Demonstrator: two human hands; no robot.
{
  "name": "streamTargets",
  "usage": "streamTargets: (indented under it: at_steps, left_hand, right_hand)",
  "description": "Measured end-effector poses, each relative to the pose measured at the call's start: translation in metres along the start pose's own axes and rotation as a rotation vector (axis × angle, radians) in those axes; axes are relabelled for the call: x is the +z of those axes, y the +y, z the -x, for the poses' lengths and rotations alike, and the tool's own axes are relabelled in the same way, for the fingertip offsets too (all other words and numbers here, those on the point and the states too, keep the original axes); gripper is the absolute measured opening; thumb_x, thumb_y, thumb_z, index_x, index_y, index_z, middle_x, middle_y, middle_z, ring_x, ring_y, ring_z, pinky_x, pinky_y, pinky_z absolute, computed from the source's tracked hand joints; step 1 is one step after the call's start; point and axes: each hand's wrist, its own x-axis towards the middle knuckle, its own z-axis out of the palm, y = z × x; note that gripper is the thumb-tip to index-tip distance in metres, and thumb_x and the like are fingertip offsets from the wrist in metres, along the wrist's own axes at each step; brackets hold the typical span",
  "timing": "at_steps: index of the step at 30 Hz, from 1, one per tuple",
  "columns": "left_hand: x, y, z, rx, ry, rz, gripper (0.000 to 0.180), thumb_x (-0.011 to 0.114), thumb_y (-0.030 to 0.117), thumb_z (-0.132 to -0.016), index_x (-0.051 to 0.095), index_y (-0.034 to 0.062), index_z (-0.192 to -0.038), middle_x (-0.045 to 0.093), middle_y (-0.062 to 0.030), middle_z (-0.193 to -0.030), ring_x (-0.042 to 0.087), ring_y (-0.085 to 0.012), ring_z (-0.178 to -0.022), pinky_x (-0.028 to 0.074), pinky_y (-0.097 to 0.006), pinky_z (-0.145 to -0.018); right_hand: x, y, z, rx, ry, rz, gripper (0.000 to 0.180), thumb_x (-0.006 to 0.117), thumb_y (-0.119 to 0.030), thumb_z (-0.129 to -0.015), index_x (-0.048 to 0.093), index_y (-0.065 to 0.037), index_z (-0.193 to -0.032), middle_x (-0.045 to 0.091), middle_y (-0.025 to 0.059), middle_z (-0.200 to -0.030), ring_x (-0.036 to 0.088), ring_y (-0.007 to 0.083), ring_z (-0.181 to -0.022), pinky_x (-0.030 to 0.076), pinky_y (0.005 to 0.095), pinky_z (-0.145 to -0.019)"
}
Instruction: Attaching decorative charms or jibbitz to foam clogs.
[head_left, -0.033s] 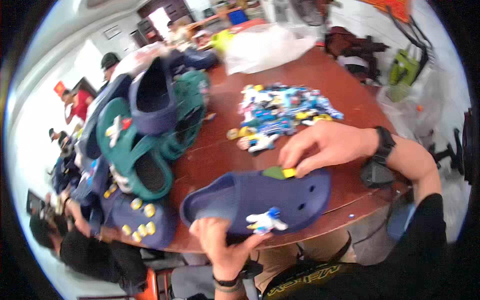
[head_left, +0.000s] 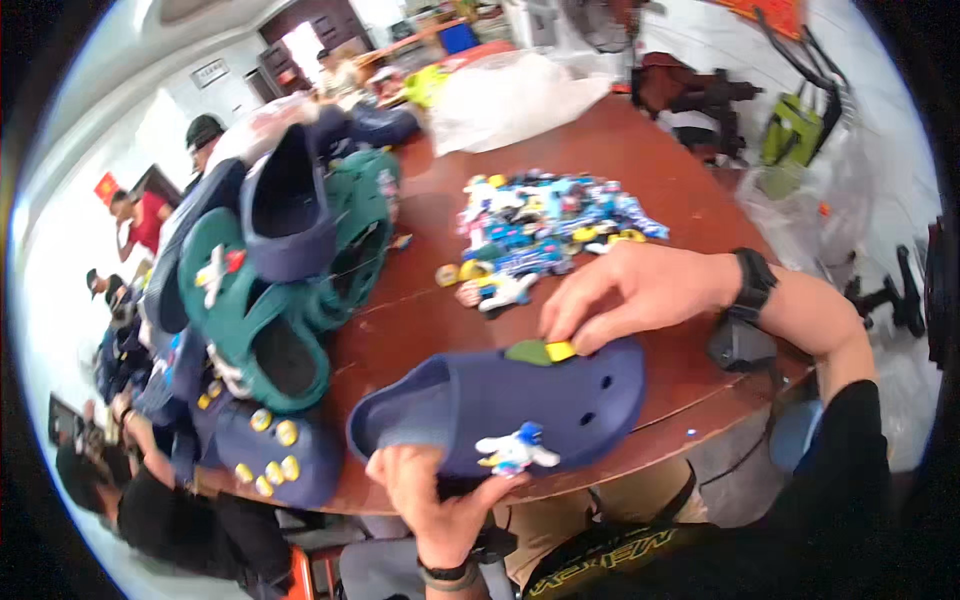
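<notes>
A navy clog [head_left: 470,400] lies across the near edge of the table, its heel end to the left. My left hand [head_left: 430,490] grips its near side by the heel opening, thumb along the outer wall. On the upper's near side sits a white and blue figure charm [head_left: 518,450]. My right hand [head_left: 625,300] pinches a green and yellow shoe charm [head_left: 540,351] at the far side of the upper; whether it is fastened there I cannot tell. Two dark holes show toward the toe. Beyond my right hand spreads a pile of mixed shoe charms [head_left: 560,220].
Green clogs [head_left: 225,300] and navy clogs [head_left: 290,220] are heaped at the left. Another navy clog [head_left: 300,465] bears yellow charms. A white plastic bag [head_left: 510,100] lies at the table's far end. A person in black [head_left: 180,520] works at the lower left.
The whole view has shifted a little. Both hands, the clog and the pinched charm keep nearly the same places relative to each other.
</notes>
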Motion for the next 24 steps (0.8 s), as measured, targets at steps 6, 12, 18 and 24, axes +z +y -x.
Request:
streamTargets:
  at_steps: [6, 12, 18, 24]
  left_hand:
    - [-0.008, -0.013, 0.016, 0.015, -0.034, -0.02, 0.085, 0.096, 0.029, -0.039, 0.054, 0.0021, -0.107, 0.049, -0.0113, -0.105, 0.044, -0.031, -0.102, 0.037, -0.042, -0.091]
    - [-0.002, -0.034, 0.025, 0.063, 0.108, -0.005, 0.1, 0.097, 0.034, -0.044, 0.053, -0.0019, -0.125, 0.051, -0.0149, -0.126, 0.045, -0.0344, -0.12, 0.033, -0.047, -0.105]
    - [-0.009, -0.029, 0.021, 0.138, 0.003, -0.022, 0.083, 0.099, 0.025, -0.046, 0.057, 0.0019, -0.115, 0.057, -0.0165, -0.115, 0.05, -0.0398, -0.107, 0.038, -0.054, -0.096]
    - [-0.012, -0.026, 0.019, 0.129, -0.012, -0.012, 0.083, 0.098, 0.026, -0.048, 0.056, 0.002, -0.116, 0.055, -0.016, -0.115, 0.049, -0.0387, -0.107, 0.038, -0.053, -0.095]
  right_hand:
    - [0.004, 0.001, -0.006, 0.092, 0.061, -0.092, 0.024, 0.065, -0.023, -0.096, 0.072, 0.0, -0.098, 0.072, 0.0019, -0.091, 0.063, 0.0065, -0.085, 0.05, 0.0252, -0.078]
    - [-0.037, -0.016, 0.017, 0.044, 0.412, 0.419, 0.013, 0.066, -0.012, -0.087, 0.07, 0.001, -0.085, 0.068, 0.0075, -0.073, 0.063, 0.0153, -0.066, 0.049, 0.034, -0.061]
    - [-0.044, -0.004, 0.035, 0.278, 0.089, 0.712, 0.013, 0.068, -0.011, -0.084, 0.068, 0.001, -0.09, 0.068, 0.0136, -0.085, 0.065, 0.0311, -0.08, 0.051, 0.0405, -0.071]
    - [-0.041, 0.016, 0.037, 0.199, 0.079, 0.849, 0.014, 0.069, -0.013, -0.084, 0.068, -0.001, -0.092, 0.068, 0.0134, -0.088, 0.065, 0.0332, -0.084, 0.051, 0.0433, -0.074]
